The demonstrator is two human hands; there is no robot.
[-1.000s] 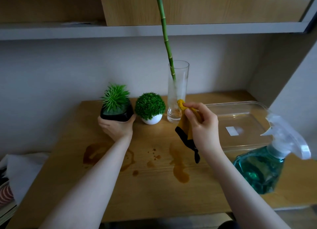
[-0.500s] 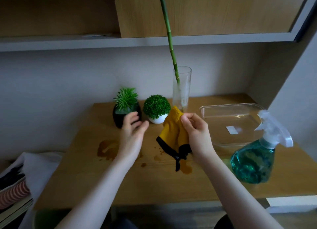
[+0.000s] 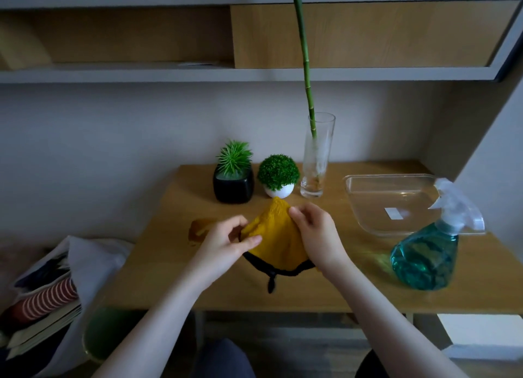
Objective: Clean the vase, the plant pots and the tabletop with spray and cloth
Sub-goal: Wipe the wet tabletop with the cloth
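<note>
Head view: both hands hold the yellow cloth (image 3: 271, 236) up over the middle of the tabletop (image 3: 353, 287). Left hand (image 3: 226, 244) pinches the cloth's left edge between thumb and fingers. Right hand (image 3: 317, 233) has fingers curled round the cloth's right side near its top. Cloth has a black trim and a black loop hanging at the bottom. Glass vase (image 3: 317, 157) with a green stalk (image 3: 305, 66) stands at the back, the white pot (image 3: 278, 190) just beside it on the left, then the black pot (image 3: 233, 186). Spray bottle (image 3: 427, 253) of teal liquid stands at the right, near the front edge, not held. Clear tray (image 3: 387, 202) sits behind it. Brown stain (image 3: 201, 229) shows on the tabletop left of the left hand; more may be hidden under the cloth.

Risks, judged: tall narrow vase with a long stalk looks top-heavy, so a sideways wipe or a bumped stalk could tip it. Bottle sits close to the right forearm and could be knocked off.

Writing: none readable; the white sticker (image 3: 393, 213) in the tray looks blank.
</note>
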